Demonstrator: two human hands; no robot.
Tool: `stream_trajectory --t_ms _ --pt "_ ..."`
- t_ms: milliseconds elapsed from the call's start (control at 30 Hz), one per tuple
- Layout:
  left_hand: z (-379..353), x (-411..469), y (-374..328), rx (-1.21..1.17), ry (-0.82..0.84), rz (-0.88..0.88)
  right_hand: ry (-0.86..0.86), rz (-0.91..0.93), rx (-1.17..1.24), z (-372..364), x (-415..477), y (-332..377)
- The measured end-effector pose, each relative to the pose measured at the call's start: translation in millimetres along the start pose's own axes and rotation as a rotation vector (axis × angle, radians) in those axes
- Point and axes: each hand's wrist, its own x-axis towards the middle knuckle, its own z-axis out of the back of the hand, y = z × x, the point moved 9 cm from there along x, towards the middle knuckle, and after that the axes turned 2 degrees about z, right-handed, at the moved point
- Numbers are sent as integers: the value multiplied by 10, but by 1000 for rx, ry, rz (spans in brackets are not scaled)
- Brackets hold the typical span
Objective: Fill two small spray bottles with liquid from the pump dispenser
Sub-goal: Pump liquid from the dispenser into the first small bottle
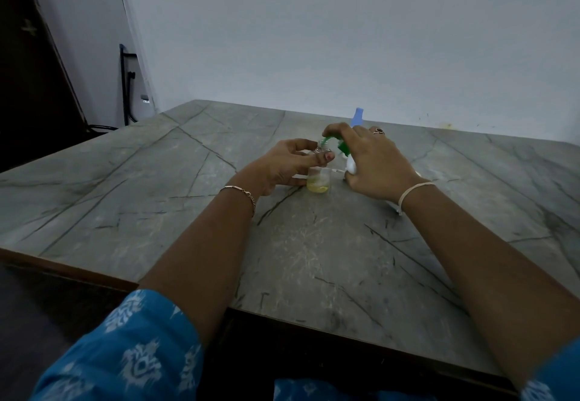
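grey veined marble table [157, 200], green pump head [340, 146], yellow liquid in clear small bottle [318, 182], blue cap [357, 116] behind, blue white-print sleeve [125, 347].

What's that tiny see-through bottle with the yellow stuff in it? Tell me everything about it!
The small spray bottle is clear, plastic or glass by its look, with a round body and a narrow threaded neck. Its top is off, so the mouth is open. A little yellow liquid sits at the bottom. It stands upright on the grey table. The left hand pinches its neck, and the green spout of the pump dispenser reaches its mouth.
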Motion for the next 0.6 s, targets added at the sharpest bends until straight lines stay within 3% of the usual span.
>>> stream_trajectory --t_ms 600 --pt "-1 5 6 -12 2 -9 5 12 -41 -2 -47 -17"
